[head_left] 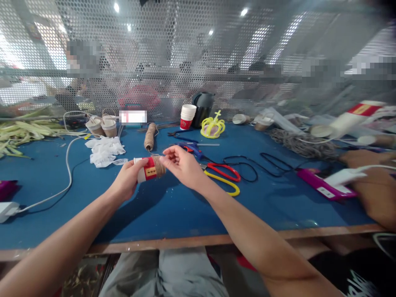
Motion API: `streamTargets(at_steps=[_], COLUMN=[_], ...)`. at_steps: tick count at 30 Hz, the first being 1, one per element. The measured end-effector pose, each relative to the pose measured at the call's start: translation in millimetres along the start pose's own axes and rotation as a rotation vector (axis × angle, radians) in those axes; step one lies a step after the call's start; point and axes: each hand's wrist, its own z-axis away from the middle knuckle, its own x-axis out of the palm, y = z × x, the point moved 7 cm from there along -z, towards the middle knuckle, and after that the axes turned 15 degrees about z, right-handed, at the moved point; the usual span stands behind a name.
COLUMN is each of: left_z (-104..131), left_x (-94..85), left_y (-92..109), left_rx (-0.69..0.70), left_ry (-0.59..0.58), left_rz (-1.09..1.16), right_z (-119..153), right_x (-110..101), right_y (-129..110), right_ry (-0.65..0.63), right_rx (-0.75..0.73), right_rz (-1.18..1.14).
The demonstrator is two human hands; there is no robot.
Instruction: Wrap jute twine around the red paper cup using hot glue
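My left hand [126,178] is wrapped round a red and white paper cup [150,170], tipped on its side above the table. Brown twine [159,166] is wound about the cup's right-hand end. Against that wound end, my right hand [181,165] has its thumb and fingers drawn together; a thin strand seems to run there, though the pinch hides what is in it. Just behind the cup lies a spool of the same twine [150,137]. A blue hot glue gun [193,149] and scissors with red and yellow handles [224,173] lie right of my right hand.
Stacked paper cups [188,115], a dark kettle [203,109] and a yellow crown-shaped piece [213,126] stand at the back. White crumpled gloves [105,150] and a white cable [69,165] lie left. Grey cord [298,142] and a purple box [324,185] lie right, beside another person's arm.
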Motion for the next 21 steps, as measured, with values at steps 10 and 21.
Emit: streamTargets(at_steps=[10,21], left_z=[-0.9,-1.4], left_x=[-1.0,-0.1], left_y=[-2.9,-4.4], left_rx=[0.038,0.029], left_ry=[-0.051,-0.06], left_rz=[-0.04,-0.05], right_z=[8.2,8.6], right_x=[8.6,9.4], right_y=[-10.8,-11.7], right_ry=[0.027,0.011], right_rx=[-0.104,-0.081], right_rz=[0.15,0.17])
